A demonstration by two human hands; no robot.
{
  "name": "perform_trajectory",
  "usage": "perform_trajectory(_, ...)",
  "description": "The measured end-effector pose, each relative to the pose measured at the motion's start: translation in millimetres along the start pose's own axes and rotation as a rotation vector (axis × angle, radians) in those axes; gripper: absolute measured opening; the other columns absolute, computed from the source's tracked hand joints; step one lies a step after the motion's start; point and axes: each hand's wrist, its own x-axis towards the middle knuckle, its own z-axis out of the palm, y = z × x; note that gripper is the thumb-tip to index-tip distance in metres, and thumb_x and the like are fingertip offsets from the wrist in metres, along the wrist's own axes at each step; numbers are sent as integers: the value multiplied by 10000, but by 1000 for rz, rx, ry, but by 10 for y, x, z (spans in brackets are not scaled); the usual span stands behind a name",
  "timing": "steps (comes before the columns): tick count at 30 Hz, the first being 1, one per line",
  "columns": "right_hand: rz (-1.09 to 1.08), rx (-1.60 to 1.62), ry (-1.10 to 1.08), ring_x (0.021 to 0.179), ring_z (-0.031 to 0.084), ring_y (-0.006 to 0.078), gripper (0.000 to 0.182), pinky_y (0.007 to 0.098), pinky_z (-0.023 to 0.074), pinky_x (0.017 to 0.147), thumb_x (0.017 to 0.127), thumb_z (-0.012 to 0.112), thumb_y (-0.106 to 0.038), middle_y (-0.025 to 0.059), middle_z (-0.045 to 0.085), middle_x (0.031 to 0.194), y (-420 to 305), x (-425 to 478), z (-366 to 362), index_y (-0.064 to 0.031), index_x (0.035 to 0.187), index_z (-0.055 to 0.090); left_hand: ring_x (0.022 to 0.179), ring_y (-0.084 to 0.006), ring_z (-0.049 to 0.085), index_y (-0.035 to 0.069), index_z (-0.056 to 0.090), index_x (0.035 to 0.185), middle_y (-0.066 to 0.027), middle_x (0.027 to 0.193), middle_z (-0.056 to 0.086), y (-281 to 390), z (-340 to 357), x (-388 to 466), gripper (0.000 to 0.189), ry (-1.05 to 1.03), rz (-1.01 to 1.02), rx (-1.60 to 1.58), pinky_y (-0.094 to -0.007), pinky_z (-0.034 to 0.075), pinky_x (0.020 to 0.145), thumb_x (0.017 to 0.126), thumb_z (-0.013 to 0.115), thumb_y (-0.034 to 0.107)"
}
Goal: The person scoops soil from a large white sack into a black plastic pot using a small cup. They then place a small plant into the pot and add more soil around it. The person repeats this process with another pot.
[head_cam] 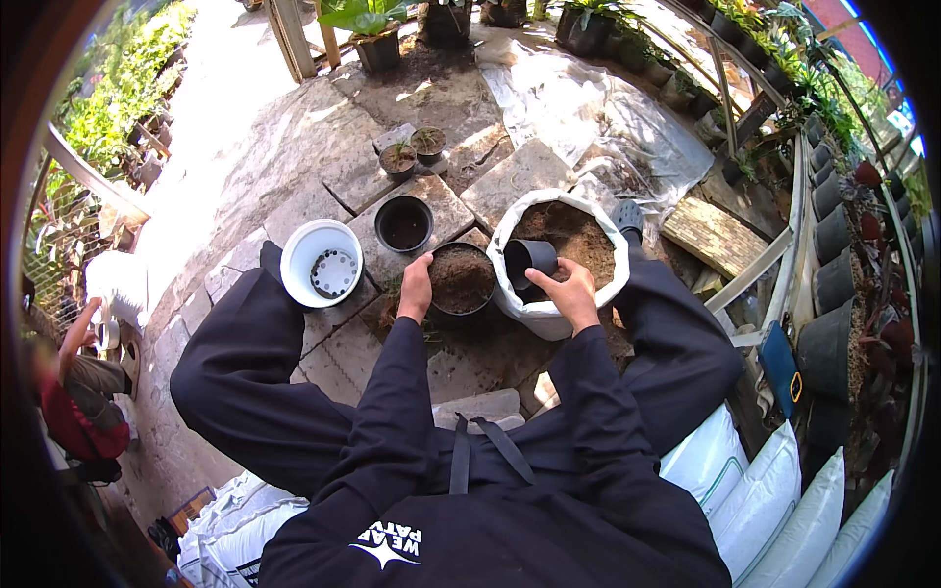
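My left hand point(416, 289) grips the left rim of a black plastic plant pot point(457, 319), which is heaped with brown soil point(461, 276). To its right stands a white sack point(548, 323) with a rolled-down rim, holding more loose soil point(584, 242). Inside the sack's mouth, my right hand point(570, 292) holds a small black pot point(540, 256) tipped on its side, its opening facing left. A white pot point(292, 246) with drainage holes in its base sits by my left foot. Between it and the filled pot is another black pot point(403, 223), dark inside.
Two small potted seedlings point(398, 159) stand ahead on the stone slabs point(514, 176). A clear plastic sheet point(581, 103) lies far right. Potted plants on racks point(834, 242) line the right side, above white sacks point(757, 507). At far left another person point(81, 411) sits.
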Motion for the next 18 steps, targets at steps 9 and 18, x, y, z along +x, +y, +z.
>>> perform_trajectory(9,-373,223,19,598,545,54,824,230,475,571,720,944,-303,181,688,1242,-634,-272,-232,72,1364,593,1072,-212,641,-112,668,1133,-143,1114,739,-71,9,46,458,-31,2,-67,-333,439,985,1023,475,288)
perform_trajectory(18,-269,47,115,759,689,187,843,324,560,710,716,931,-353,255,685,1218,-589,-239,-208,113,1331,593,1015,-181,634,-98,675,1110,-111,1059,735,54,17,-24,446,-24,-15,-66,-324,448,951,1028,461,284)
